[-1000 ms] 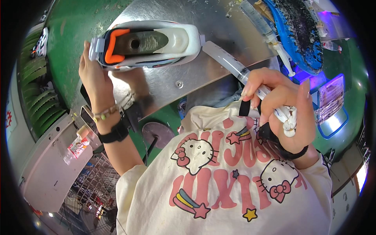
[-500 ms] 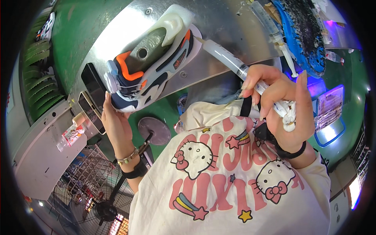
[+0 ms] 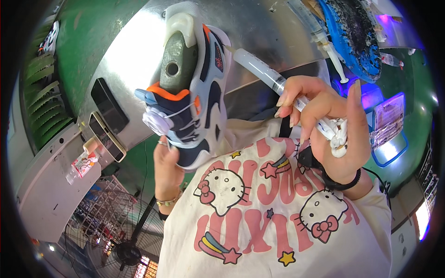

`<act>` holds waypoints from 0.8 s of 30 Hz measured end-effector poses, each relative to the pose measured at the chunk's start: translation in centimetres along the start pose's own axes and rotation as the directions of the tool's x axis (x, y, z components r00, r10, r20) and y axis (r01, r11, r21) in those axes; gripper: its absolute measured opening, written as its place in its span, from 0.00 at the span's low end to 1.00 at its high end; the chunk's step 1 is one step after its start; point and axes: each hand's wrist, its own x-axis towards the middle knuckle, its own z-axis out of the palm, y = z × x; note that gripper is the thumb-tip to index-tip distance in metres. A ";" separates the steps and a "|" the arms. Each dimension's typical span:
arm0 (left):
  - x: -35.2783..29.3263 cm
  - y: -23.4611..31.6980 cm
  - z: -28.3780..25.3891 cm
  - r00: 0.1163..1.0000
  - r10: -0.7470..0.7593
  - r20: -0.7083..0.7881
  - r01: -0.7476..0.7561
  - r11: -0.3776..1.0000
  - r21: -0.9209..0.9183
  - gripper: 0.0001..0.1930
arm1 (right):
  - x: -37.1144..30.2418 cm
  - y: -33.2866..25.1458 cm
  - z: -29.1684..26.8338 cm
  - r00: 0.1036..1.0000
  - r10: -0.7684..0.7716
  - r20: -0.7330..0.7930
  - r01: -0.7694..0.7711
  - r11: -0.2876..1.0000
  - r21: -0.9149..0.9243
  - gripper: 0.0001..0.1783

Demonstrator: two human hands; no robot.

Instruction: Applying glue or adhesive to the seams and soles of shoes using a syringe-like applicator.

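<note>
My left hand [image 3: 168, 167] grips the toe of a sneaker [image 3: 214, 99] in grey-blue, navy, white and orange. A grey-green shoe last [image 3: 178, 67] with a round hole fills the sneaker's opening, and a white round dial sits on its tongue. My right hand [image 3: 331, 118] is closed around a large clear syringe [image 3: 259, 68] with whitish contents. The syringe's thin tip points at the edge of the sole near the heel; whether it touches, I cannot tell. Crumpled white material [image 3: 337, 135] is tucked in my right palm.
Two phones [image 3: 109, 105] lie left of the sneaker on the metal table [image 3: 125, 51]. A second syringe [image 3: 320, 34] rests beside a blue, black-crusted tray [image 3: 334, 32] at the right. At lower left stand a fan [image 3: 125, 252] and a small bottle [image 3: 83, 167].
The sneaker has swung round, its toe moving right and closer to my body, with my left hand following. My right hand and the syringe have shifted slightly left.
</note>
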 end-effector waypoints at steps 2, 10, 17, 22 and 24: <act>0.0 -1.0 0.9 0.996 -0.052 0.075 0.055 0.998 -0.039 0.36 | 0.1 -0.2 0.0 1.000 0.010 0.002 -0.010 1.000 -0.008 0.39; 0.5 -2.1 2.8 0.980 -0.105 0.168 0.125 0.986 -0.111 0.40 | -0.1 -0.6 0.1 1.000 0.017 -0.007 -0.017 0.999 -0.031 0.40; 0.7 -2.7 3.2 0.976 -0.102 0.193 0.132 0.980 -0.148 0.41 | 0.0 -1.5 0.3 0.999 0.038 -0.006 -0.038 0.998 -0.055 0.40; 1.2 -3.5 3.7 0.958 -0.109 0.266 0.172 0.959 -0.225 0.45 | -0.8 -1.8 1.3 0.998 0.045 -0.053 -0.046 0.998 -0.031 0.40; 1.5 -4.1 4.4 0.941 -0.114 0.319 0.204 0.942 -0.265 0.47 | -0.8 -2.6 1.5 0.996 0.088 -0.017 -0.088 0.996 0.026 0.41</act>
